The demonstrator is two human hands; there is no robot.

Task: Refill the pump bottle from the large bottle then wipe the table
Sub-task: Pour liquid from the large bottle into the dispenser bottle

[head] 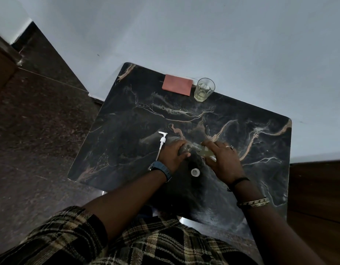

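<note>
My left hand (173, 153) wraps around a clear pump bottle (184, 147) standing on the dark marble table (127, 142). My right hand (222, 159) holds the large bottle (201, 150), tilted so its neck meets the pump bottle's mouth; pale liquid shows inside. Most of both bottles is hidden by my fingers. The white pump head (162, 141) with its long tube lies on the table just left of my left hand. A white round cap (195, 172) rests on the table between my wrists.
At the table's far edge against the wall lie a folded pink cloth (177, 85) and a drinking glass (204, 89) with a little pale liquid. A wooden surface (318, 188) borders the table on the right; dark stone floor lies to the left.
</note>
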